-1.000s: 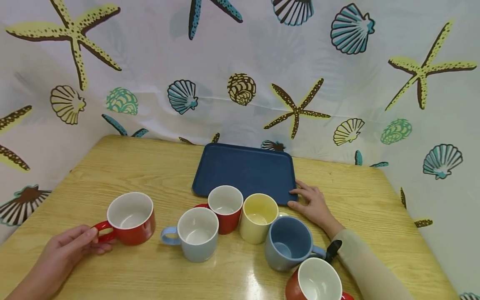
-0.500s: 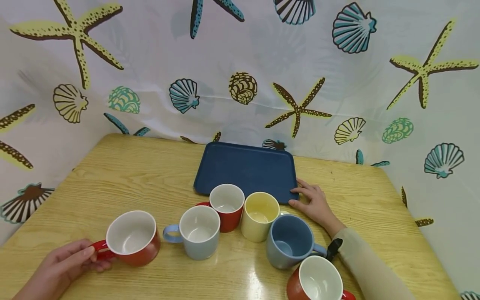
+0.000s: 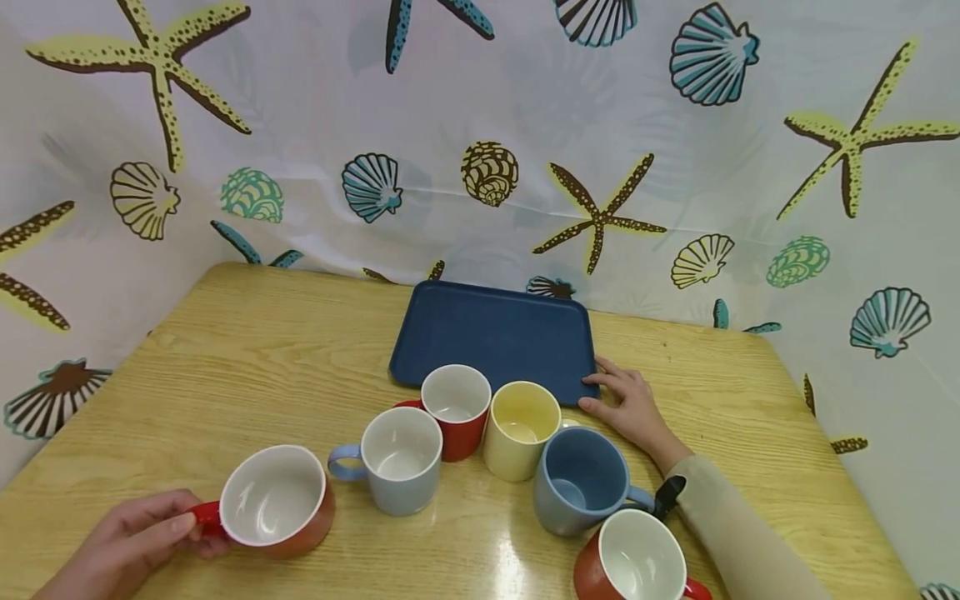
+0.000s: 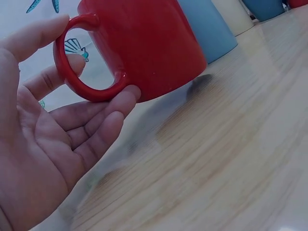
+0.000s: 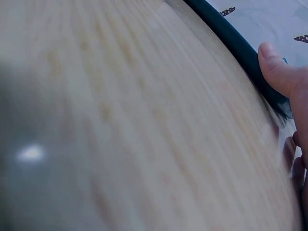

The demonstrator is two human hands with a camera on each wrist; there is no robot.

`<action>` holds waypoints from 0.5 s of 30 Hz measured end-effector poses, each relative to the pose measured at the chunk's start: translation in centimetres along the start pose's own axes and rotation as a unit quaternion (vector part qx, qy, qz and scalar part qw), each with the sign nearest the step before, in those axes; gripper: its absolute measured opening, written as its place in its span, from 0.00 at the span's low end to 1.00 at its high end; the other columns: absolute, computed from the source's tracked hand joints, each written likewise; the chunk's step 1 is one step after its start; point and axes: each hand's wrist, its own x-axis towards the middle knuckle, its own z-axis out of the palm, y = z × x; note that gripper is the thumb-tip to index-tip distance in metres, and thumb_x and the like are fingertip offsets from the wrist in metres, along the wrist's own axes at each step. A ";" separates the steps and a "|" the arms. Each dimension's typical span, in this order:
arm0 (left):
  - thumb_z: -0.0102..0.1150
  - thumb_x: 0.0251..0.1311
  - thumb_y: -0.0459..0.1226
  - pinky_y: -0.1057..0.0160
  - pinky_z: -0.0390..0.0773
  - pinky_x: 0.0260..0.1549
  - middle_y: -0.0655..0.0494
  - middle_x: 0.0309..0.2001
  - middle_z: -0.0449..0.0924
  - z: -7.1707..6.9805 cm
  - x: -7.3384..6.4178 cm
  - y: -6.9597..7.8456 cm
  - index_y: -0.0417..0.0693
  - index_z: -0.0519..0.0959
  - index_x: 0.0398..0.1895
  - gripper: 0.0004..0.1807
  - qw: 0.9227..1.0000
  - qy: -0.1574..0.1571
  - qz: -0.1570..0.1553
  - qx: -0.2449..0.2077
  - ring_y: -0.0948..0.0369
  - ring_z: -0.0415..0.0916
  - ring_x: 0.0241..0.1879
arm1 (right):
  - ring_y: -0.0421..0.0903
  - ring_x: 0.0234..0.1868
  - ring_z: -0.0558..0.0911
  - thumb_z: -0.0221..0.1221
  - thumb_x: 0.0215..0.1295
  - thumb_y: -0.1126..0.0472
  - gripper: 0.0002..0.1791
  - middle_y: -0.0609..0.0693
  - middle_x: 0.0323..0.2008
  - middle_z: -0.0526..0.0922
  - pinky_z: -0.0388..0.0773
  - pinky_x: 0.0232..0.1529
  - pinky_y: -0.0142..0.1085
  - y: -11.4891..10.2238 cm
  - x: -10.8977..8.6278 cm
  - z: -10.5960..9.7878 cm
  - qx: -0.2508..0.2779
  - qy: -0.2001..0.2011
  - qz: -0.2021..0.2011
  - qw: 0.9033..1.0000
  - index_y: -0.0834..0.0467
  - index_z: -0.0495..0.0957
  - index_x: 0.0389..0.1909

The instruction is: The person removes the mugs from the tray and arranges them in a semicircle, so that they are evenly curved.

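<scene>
My left hand (image 3: 142,533) pinches the handle of a red mug (image 4: 144,43) with a white inside. That mug leans with its mouth toward me, and a shadow lies on the wood under its base. A light blue mug (image 3: 401,467) stands just to its right. At the near right corner of the dark blue tray (image 3: 495,333) rests my right hand (image 3: 626,408), fingers lying loosely on the side edge and thumb at the front. In the right wrist view the thumb (image 5: 276,67) touches the tray's rim, while the other fingers are mostly hidden.
Right of the light blue mug stand another red mug (image 3: 459,433), a cream-yellow mug (image 3: 517,454), a blue mug (image 3: 570,504) and a red mug (image 3: 592,575) near my right forearm. The wooden table (image 3: 292,350) meets a shell-patterned cloth (image 3: 450,100) behind the tray.
My left hand has brought the red mug toward me and slightly right, tipping its mouth my way. The right hand stays at the tray corner; the other mugs stand as before.
</scene>
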 end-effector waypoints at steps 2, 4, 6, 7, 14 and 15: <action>0.25 0.72 0.28 0.63 0.76 0.46 0.48 0.42 0.81 0.3 0.3 0.0 0.44 0.78 0.46 0.24 1.000 -0.009 -0.006 -0.004 0.55 0.78 0.42 | 0.52 0.55 0.64 0.63 0.56 0.46 0.24 0.53 0.67 0.62 0.54 0.56 0.54 0.0 0.0 0.0 0.002 -0.001 0.002 1.000 0.54 0.79 0.51; 0.26 0.72 0.29 0.63 0.76 0.46 0.50 0.41 0.81 0.7 0.6 0.0 0.46 0.79 0.45 0.24 1.000 -0.010 -0.021 -0.006 0.56 0.78 0.42 | 0.52 0.55 0.64 0.63 0.57 0.46 0.24 0.52 0.67 0.62 0.54 0.56 0.54 0.0 0.0 -0.1 0.004 -0.002 0.004 1.000 0.54 0.79 0.51; 0.26 0.72 0.29 0.63 0.76 0.46 0.50 0.41 0.81 1.1 1.0 0.0 0.46 0.79 0.45 0.24 1.000 -0.016 -0.024 -0.004 0.55 0.79 0.42 | 0.51 0.55 0.64 0.63 0.57 0.46 0.23 0.52 0.67 0.62 0.54 0.57 0.53 0.2 0.0 -0.1 0.003 -0.002 0.008 1.000 0.53 0.79 0.51; 0.27 0.72 0.31 0.63 0.76 0.46 0.51 0.41 0.81 1.3 1.2 0.1 0.47 0.79 0.44 0.23 0.999 -0.011 -0.037 -0.003 0.56 0.79 0.42 | 0.51 0.55 0.64 0.63 0.57 0.46 0.23 0.51 0.67 0.62 0.54 0.57 0.53 0.2 0.0 -0.1 0.002 -0.002 0.008 1.000 0.53 0.79 0.51; 0.28 0.73 0.33 0.62 0.76 0.46 0.47 0.41 0.81 1.9 2.1 0.2 0.43 0.78 0.44 0.22 0.998 -0.015 -0.064 0.005 0.55 0.78 0.42 | 0.51 0.54 0.65 0.63 0.57 0.46 0.24 0.51 0.67 0.62 0.54 0.56 0.54 0.3 0.1 0.0 0.003 -0.002 0.001 1.000 0.53 0.78 0.52; 0.28 0.73 0.33 0.62 0.76 0.46 0.46 0.41 0.81 2.0 2.2 0.1 0.42 0.78 0.45 0.21 0.998 -0.015 -0.063 0.010 0.55 0.78 0.42 | 0.51 0.54 0.65 0.63 0.57 0.46 0.24 0.51 0.67 0.62 0.54 0.56 0.54 0.3 0.1 -0.1 0.002 -0.002 0.000 1.000 0.53 0.78 0.51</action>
